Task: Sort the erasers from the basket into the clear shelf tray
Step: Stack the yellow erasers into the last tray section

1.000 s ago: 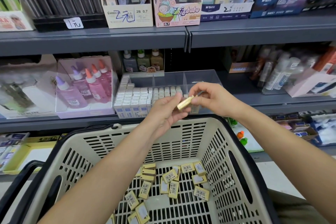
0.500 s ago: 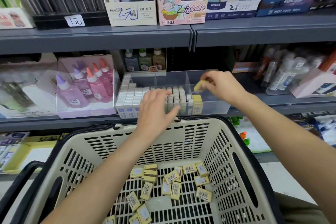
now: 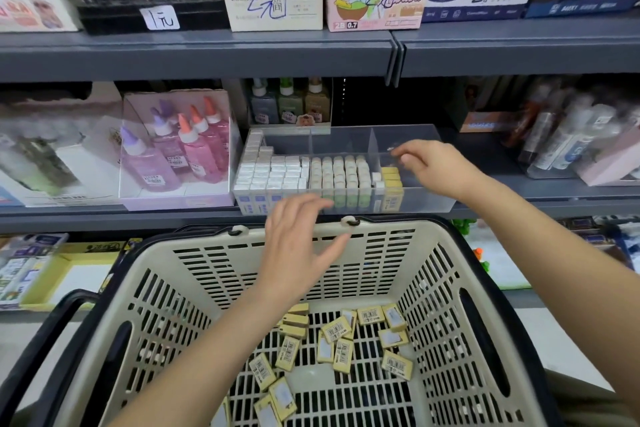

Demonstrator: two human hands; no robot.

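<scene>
Left hand: fingers spread, nothing held, above basket rim.
Right hand: fingers loosely bent, nothing gripped — over clear tray.
Erasers: scattered in basket; some stacked in tray.

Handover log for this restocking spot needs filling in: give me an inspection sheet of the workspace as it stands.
Surface: grey shelf carries the clear tray; the basket sits in front, below.
Job's things: loose erasers, yellow, lie scattered on the basket floor; shelved erasers, yellow, sit in the tray's right compartment.
Clutter: white erasers and beige erasers sit in the tray's other compartments.
Hands: left hand open over the basket's far rim; right hand open over the right compartment, holding nothing.
Cables: nothing seen.
Surroundings: pink glue bottles left of the tray; pencil-lead boxes on the shelf above.
</scene>
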